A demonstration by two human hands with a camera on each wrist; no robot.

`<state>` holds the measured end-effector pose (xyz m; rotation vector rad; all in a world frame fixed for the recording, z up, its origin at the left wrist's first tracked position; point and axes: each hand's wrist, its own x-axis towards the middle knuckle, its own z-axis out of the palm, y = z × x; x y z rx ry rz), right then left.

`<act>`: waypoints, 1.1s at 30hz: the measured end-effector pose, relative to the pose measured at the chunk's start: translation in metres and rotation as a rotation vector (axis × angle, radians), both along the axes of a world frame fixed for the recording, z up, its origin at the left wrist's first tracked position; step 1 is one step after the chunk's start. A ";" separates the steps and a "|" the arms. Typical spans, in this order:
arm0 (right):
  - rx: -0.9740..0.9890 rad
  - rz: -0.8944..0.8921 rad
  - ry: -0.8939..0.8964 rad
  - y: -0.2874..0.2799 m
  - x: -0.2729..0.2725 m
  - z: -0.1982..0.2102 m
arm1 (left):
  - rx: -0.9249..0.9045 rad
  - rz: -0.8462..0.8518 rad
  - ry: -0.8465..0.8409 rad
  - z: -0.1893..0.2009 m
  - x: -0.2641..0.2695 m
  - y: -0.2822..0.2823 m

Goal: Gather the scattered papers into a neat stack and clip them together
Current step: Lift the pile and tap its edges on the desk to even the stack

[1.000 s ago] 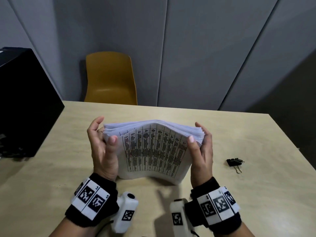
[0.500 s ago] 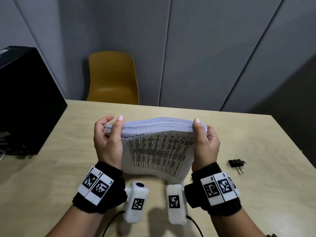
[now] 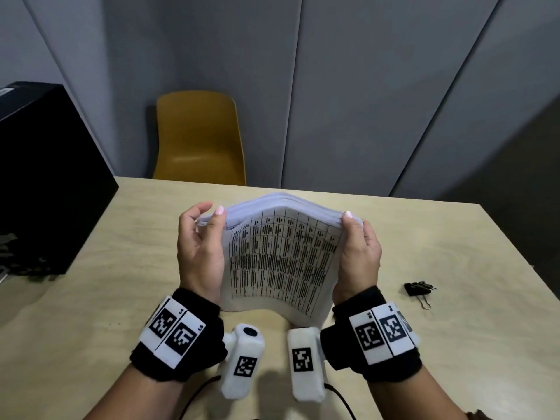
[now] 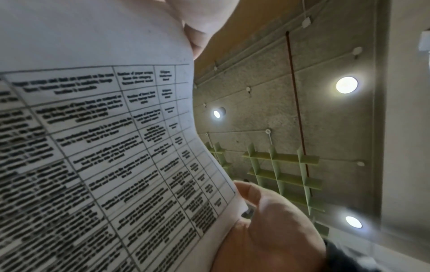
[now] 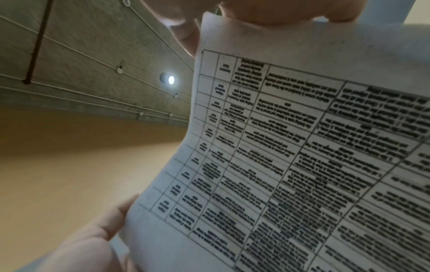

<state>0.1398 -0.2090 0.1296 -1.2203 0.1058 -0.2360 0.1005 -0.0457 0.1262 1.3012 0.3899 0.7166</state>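
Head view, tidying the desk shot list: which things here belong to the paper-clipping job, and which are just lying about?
Part of the job:
paper stack, stood on edge, bowed, held between left hand and right hand
binder clip, lying on the table, untouched

Just lying about:
yellow chair
black box

Upright, bowed paper stack (image 3: 281, 262) — binder clip (image 3: 417, 288) apart

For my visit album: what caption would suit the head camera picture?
Both hands, left hand and right hand, hold a stack of papers upright on the table; a binder clip waits nearby.
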 end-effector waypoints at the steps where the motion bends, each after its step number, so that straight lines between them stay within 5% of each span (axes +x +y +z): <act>1: -0.006 0.009 -0.006 -0.001 0.000 0.001 | -0.011 0.036 0.008 0.000 0.002 0.002; 16: -0.200 0.206 -0.202 -0.006 -0.010 -0.008 | -0.067 0.110 0.054 0.002 0.022 0.010; 33: -0.410 0.131 -0.233 -0.016 -0.005 -0.028 | -0.117 0.051 0.060 0.009 0.030 0.016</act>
